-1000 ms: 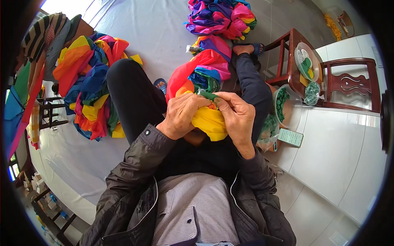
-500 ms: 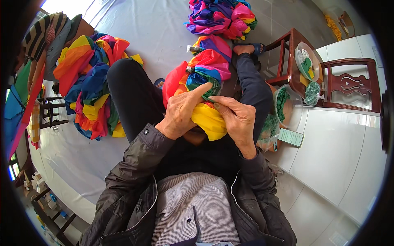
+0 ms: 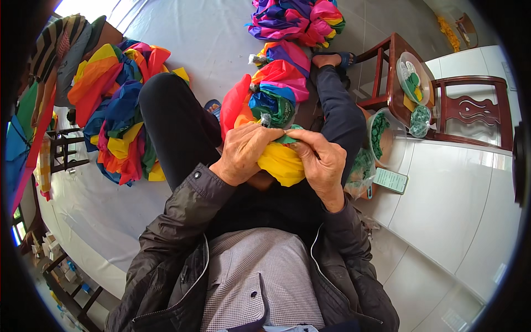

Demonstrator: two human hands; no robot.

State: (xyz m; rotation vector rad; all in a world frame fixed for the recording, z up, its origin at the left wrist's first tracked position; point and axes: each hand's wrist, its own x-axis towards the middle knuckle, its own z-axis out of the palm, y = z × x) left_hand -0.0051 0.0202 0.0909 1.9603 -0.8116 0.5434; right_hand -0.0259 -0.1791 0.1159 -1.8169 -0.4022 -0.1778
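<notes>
Between my knees lies a bunched multicoloured fabric (image 3: 281, 80) in red, orange, blue, green and yellow panels, with its yellow part (image 3: 282, 165) closest to me. My left hand (image 3: 243, 152) is closed on this fabric, thumb and index finger reaching to its gathered top. A small green piece (image 3: 287, 136) sits there, pinched by my right hand (image 3: 321, 166). The two sets of fingertips meet at that piece, and what lies under them is hidden. Just beyond my left fingers a small dark grey tip (image 3: 265, 119) sticks out of the cloth.
On the left is a heap of rainbow fabric (image 3: 119, 119); a purple and pink bunch (image 3: 279, 25) lies ahead. To the right stand a wooden chair (image 3: 470, 110), a tub of green pieces (image 3: 387, 138) and a phone (image 3: 390, 180). White tiles (image 3: 442, 205) cover the right side.
My left index finger, raised before, has come down to meet the right fingertips. More of the green piece shows between them. The whole view has shifted slightly.
</notes>
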